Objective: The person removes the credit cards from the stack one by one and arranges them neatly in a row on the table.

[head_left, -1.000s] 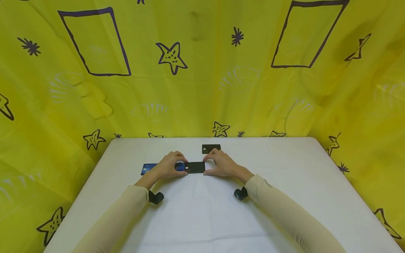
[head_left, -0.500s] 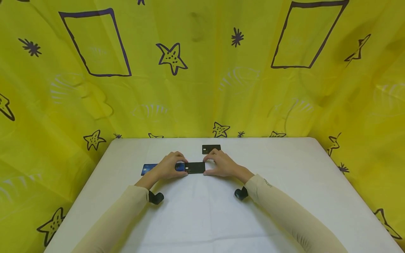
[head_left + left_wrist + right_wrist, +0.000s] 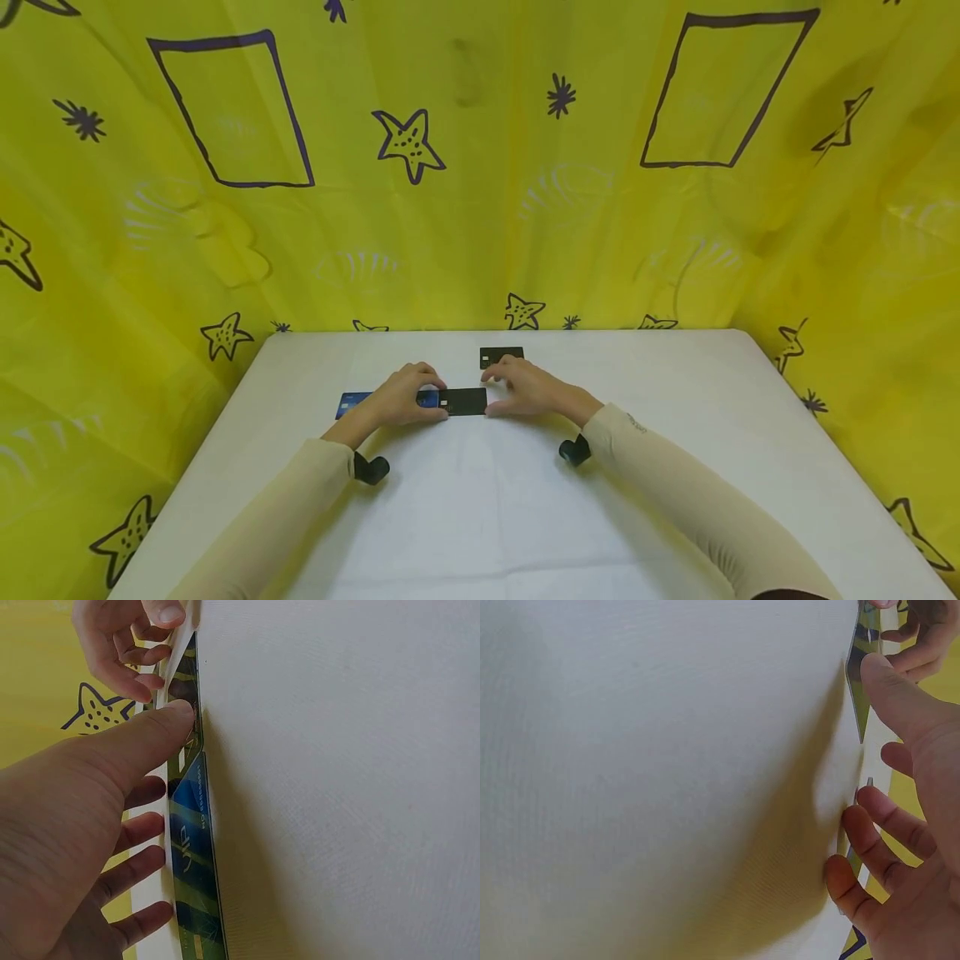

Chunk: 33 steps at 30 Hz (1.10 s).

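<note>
A black card (image 3: pixel 468 402) lies flat on the white table, its left edge against blue card surface (image 3: pixel 428 399). More blue (image 3: pixel 351 402) with a chip shows farther left; the stretch between is hidden by my left hand (image 3: pixel 397 398). That hand pinches the black card's left end, thumb on the near edge and fingers at the far edge. At the card's right end, my right hand (image 3: pixel 532 390) has its thumb by the near corner, while the fingertips stand off the far edge. Behind this hand lies another black card (image 3: pixel 498 353), partly covered.
The white table (image 3: pixel 645 375) runs back to a yellow curtain (image 3: pixel 465 233) with starfish drawings, which also hangs at both sides. A black camera mount sits on the left wrist (image 3: pixel 371 468) and another on the right wrist (image 3: pixel 574 451).
The right hand's fingers have lifted a little off the black card's far corner. My left hand stays in place, and the cards have not visibly shifted. The head view has tilted slightly.
</note>
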### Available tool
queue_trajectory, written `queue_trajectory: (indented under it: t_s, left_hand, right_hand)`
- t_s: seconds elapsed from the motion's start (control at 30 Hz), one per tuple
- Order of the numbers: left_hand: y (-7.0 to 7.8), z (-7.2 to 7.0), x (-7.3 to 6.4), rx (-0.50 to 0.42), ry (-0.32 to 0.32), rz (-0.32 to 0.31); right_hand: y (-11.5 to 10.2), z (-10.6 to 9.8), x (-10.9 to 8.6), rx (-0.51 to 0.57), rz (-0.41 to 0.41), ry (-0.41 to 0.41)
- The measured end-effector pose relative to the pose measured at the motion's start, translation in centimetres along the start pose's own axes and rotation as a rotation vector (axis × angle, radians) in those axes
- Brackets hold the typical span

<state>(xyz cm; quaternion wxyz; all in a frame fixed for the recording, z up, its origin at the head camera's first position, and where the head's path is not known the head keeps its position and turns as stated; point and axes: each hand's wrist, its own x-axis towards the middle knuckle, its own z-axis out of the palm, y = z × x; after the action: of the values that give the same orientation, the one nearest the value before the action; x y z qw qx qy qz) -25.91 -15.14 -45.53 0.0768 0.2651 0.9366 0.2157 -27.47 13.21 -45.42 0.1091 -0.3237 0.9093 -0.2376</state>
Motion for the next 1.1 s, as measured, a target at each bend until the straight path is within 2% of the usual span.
queue_trajectory:
  t_s: [0.2, 0.43, 0.73, 1.1]
  left_hand:
    - [-0.1, -0.1, 0.4, 0.01, -0.013, 0.016]
    - [0.1, -0.8, 0.9, 0.002, 0.004, 0.073]
    - [0.7, -1.2, 1.2, -0.008, 0.03, 0.037]
    - [1.3, -1.5, 1.7, -0.019, 0.055, -0.02]
  right_hand:
    - [-0.2, -0.7, 0.1, 0.014, -0.011, -0.004]
    - [0.1, -1.2, 0.4, -0.023, -0.039, 0.015]
    - [0.2, -1.9, 0.4, -0.029, -0.058, 0.045]
    - [0.3, -2.7, 0.0, -0.025, -0.035, 0.062]
